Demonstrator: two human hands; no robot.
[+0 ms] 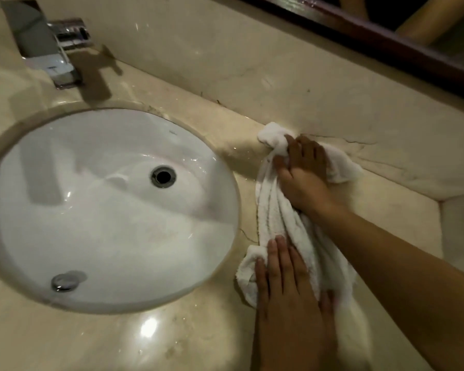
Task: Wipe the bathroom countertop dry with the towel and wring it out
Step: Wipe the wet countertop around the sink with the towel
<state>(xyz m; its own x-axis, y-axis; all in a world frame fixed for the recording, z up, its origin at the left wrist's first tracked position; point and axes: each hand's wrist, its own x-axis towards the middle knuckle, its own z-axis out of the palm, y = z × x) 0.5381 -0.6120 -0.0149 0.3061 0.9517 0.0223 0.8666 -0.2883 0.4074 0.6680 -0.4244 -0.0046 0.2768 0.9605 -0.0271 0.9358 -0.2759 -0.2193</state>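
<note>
A white towel (276, 218) lies bunched in a long strip on the beige marble countertop (193, 341), just right of the sink. My right hand (303, 172) presses down on the towel's far end, near the backsplash, with fingers curled into the cloth. At the towel's near end my left hand (284, 287) lies flat on the cloth, fingers together and pointing away from me. Water drops glint on the counter between the sink rim and the towel.
A round white basin (99, 210) is set under the counter at the left, with a drain (163, 176) and an overflow cap (64, 281). A chrome faucet (48, 46) stands behind it. A marble backsplash (252, 62) and a dark mirror frame (386, 41) run along the back.
</note>
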